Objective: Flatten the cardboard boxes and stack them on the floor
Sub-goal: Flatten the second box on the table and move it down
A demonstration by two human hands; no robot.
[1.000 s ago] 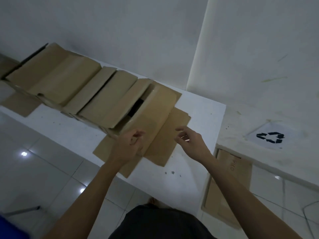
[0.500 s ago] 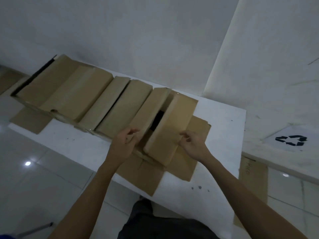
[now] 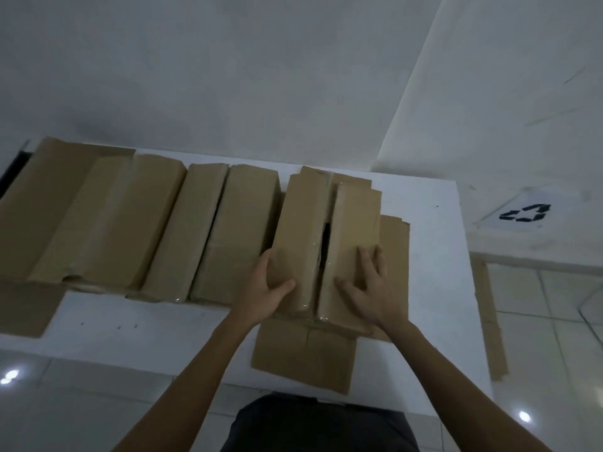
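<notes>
Boxes (image 3: pixel 228 230) side by side on table (image 3: pixel 130 331).

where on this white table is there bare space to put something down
Two bare patches on the white table: the right strip, between the brown cardboard box under both hands and the table's right edge, and the front-left area between the row of boxes and the near edge. The back left is crowded with boxes side by side.

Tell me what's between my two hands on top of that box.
In the head view, a dark open slit between the box's two top flaps separates the left hand from the right hand.
</notes>
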